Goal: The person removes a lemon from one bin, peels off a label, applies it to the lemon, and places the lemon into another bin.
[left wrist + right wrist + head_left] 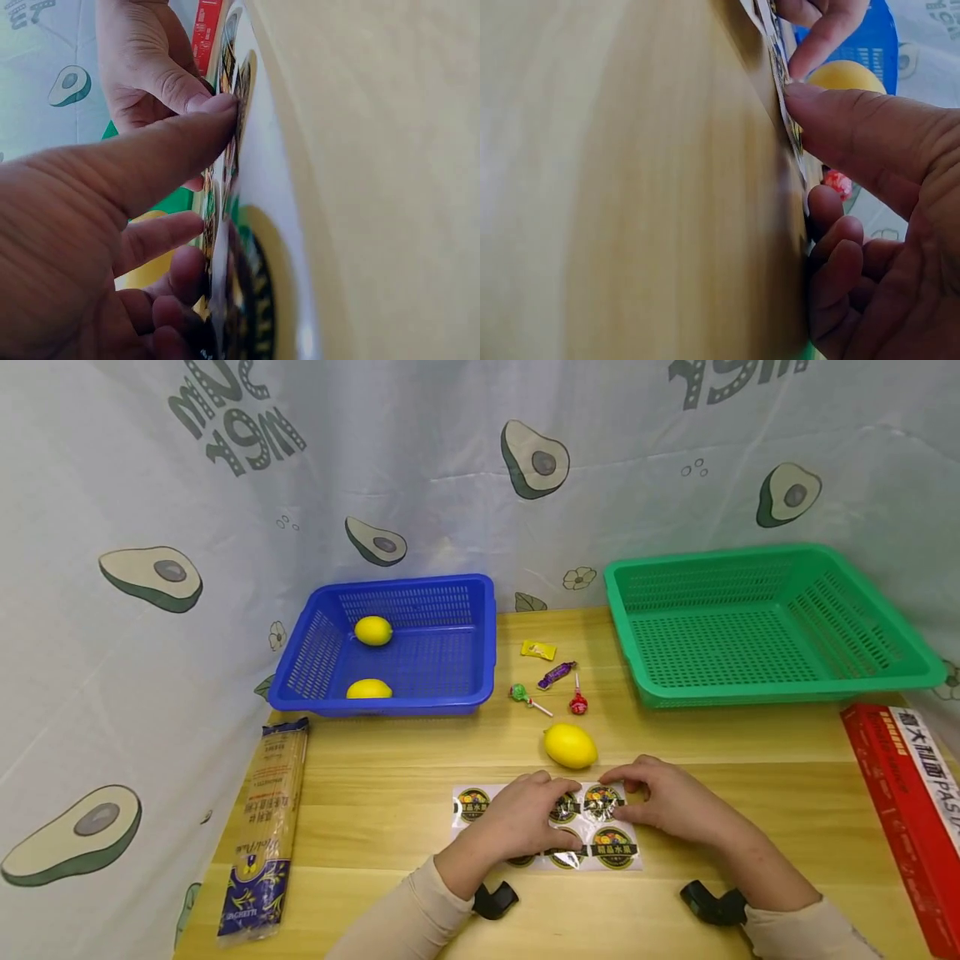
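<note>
A sheet of round black-and-gold fruit stickers (615, 849) lies on the wooden table in front of the person. The left hand (525, 817) rests across its middle, thumb and fingertips touching the sheet; in the left wrist view its thumb (169, 146) is stretched out over the stickers. At the upper right corner, the right hand (678, 799) grips the sheet around one sticker (602, 803), with index finger and thumb bent. Its thumb (855, 124) meets the sheet's edge in the right wrist view, the other fingers curled. A lemon (570, 746) lies just beyond the hands.
A blue basket (382, 703) with two lemons stands at back left, a green basket (780, 689) at back right. Between them lie lollipops (578, 702) and wrapped candies (538, 650). A spaghetti pack (262, 831) lies at left, a red pasta box (900, 810) at right.
</note>
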Demonstrator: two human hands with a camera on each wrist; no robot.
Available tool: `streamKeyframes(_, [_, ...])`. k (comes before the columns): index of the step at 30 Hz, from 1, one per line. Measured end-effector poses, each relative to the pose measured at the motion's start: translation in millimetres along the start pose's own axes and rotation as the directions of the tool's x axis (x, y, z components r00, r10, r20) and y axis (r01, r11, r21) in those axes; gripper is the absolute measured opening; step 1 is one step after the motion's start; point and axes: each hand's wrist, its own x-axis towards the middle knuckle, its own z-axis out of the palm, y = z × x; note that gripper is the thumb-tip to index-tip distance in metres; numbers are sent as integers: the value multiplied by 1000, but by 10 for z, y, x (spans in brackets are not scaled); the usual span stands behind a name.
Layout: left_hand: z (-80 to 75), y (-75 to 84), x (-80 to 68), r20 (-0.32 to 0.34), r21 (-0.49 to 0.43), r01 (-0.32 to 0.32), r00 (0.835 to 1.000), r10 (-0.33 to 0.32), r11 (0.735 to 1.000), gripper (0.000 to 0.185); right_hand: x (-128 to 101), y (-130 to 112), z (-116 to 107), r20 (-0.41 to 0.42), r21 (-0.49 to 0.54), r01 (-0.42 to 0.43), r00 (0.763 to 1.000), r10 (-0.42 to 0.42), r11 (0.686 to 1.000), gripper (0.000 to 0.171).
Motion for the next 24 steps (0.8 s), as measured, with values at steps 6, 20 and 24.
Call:
streamKeyframes(6, [21,-12,8,-6,-5,-1,1000,1,1000,72,6,25,-4,1,64,-37,999,37,997,32])
streamKeyframes(20, [0,-27,12,0,-26,6,1000,-6,1000,78,27,-24,12,-5,96,-56,998,57,994,14])
streamKeyframes(24, [10,-21,18,-1,-31,7,1000,-7,999,78,41,-62,32,-20,25,-34,999,35,999,6])
